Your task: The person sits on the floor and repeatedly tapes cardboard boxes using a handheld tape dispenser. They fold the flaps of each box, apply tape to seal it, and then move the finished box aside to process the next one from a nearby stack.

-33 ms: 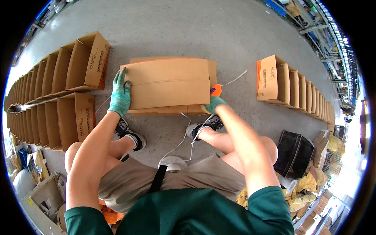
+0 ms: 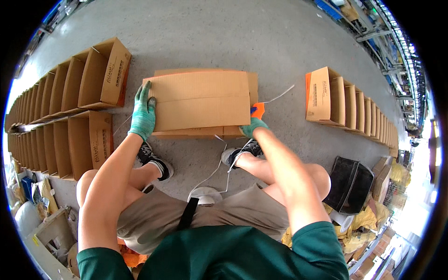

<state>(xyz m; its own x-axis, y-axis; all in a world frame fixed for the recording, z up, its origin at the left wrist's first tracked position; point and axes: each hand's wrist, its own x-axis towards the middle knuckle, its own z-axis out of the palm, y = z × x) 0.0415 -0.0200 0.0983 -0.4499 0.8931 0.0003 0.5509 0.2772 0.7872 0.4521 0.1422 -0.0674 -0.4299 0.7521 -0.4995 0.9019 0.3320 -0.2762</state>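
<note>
Stacked cardboard sheets (image 2: pixel 203 100) lie at twelve o'clock. The gloved left hand (image 2: pixel 143 112) lines their nine-o'clock edge, fingers extended, unclenched; the right hand (image 2: pixel 254 127) meets their four-o'clock corner, grip unclear.

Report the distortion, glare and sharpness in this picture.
Head view: the shelving bends along the dark round rim; head view: bright glare whitens parts of the far left and right edges; head view: the brown carton, left hand and right hand look fairly sharp.
</note>
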